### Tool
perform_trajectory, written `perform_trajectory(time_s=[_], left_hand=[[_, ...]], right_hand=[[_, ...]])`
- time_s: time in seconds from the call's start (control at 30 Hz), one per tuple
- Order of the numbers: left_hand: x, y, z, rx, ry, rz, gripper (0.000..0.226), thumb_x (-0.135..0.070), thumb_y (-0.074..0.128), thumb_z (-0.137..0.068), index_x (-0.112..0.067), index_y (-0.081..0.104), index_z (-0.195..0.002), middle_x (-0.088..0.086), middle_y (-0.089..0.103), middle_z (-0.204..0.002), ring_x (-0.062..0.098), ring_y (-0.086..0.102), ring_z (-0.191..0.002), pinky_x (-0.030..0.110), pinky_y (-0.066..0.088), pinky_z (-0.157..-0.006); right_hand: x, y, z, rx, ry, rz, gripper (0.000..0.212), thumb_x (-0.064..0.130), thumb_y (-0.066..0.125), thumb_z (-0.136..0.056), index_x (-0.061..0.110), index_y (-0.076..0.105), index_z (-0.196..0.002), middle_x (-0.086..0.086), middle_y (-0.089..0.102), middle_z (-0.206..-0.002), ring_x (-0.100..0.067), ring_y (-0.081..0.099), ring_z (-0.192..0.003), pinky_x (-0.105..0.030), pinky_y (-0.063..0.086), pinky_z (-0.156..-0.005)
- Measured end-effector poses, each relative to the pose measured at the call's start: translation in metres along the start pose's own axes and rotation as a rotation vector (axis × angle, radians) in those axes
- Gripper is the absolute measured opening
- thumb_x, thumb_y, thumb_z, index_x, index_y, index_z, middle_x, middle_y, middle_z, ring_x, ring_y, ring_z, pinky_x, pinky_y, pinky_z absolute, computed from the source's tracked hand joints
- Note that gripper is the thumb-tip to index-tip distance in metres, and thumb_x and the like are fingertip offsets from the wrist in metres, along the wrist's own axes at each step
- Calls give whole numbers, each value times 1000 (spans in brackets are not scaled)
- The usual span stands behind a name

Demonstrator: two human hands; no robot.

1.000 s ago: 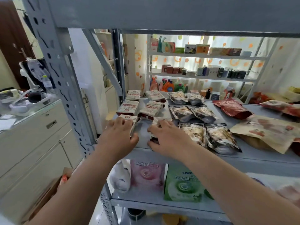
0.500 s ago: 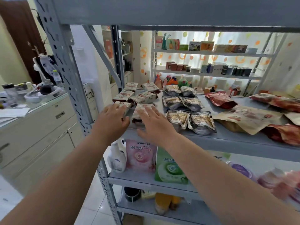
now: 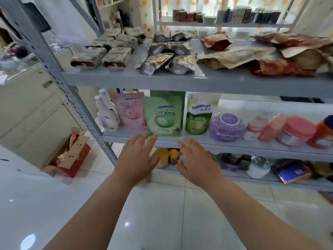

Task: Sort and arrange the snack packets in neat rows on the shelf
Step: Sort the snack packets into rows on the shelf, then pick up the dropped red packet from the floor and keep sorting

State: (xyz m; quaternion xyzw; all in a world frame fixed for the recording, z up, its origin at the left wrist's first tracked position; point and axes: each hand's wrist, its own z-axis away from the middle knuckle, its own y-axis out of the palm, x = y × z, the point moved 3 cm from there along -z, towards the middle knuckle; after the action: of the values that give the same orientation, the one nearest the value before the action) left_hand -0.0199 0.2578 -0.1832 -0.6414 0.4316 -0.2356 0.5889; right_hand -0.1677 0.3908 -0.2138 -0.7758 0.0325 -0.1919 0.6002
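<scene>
The grey shelf (image 3: 126,80) carries snack packets at the top of the head view. White-and-red packets (image 3: 115,58) lie in two columns at its left. Silver-brown pouches (image 3: 167,64) lie in two columns beside them. Large tan and red bags (image 3: 261,56) are piled loosely at the right. My left hand (image 3: 138,159) and my right hand (image 3: 196,159) hang well below that shelf, in front of the lower shelves. Both have spread fingers and hold nothing.
The second shelf (image 3: 198,145) holds white bottles (image 3: 106,112), pink and green refill pouches (image 3: 164,114), a purple jar (image 3: 227,127) and pink containers. An open cardboard box (image 3: 70,156) stands on the tiled floor at the left. White cabinets (image 3: 27,109) stand further left.
Both hands let go of the front white-and-red packets and dropped away from the snack shelf. The view tilted downward, bringing the lower shelves and floor into sight.
</scene>
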Motion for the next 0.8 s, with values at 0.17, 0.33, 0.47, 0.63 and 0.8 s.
perform_trajectory(time_s=[0.17,0.33,0.47,0.63,0.8], left_hand=[[-30,61,43,133,58,37,59,-45,42,-86,-19,50,-139,7,56,-136,33,48,-129,46,46,-101],[-43,120,79,220,108,50,61,-47,40,-89,-23,44,-145,5,52,-142,30,43,-135,48,43,-105],[-46,179,107,267,101,74,64,-49,36,-89,-23,43,-147,7,53,-142,33,44,-134,50,43,-105],[-44,281,136,251,56,122,62,-47,39,-89,-20,47,-145,9,56,-139,34,49,-131,49,45,-101],[-37,435,166,255,44,154,64,-47,38,-90,-19,44,-147,11,54,-141,36,46,-133,52,45,-103]], right_hand=[[-27,31,85,142,151,33,66,30,55,-84,10,42,-146,-8,48,-138,-27,43,-131,-35,34,-110],[-46,63,147,217,303,40,67,31,50,-90,11,34,-151,-11,38,-153,-29,28,-145,-38,23,-118],[-65,110,177,307,347,7,68,35,44,-96,17,20,-156,-6,22,-162,-23,11,-151,-34,11,-121],[-106,210,205,344,342,-8,67,37,42,-98,18,17,-157,-5,20,-163,-20,10,-151,-29,9,-119],[-167,347,237,376,289,24,69,35,45,-97,18,17,-157,-5,21,-163,-20,9,-151,-25,4,-117]])
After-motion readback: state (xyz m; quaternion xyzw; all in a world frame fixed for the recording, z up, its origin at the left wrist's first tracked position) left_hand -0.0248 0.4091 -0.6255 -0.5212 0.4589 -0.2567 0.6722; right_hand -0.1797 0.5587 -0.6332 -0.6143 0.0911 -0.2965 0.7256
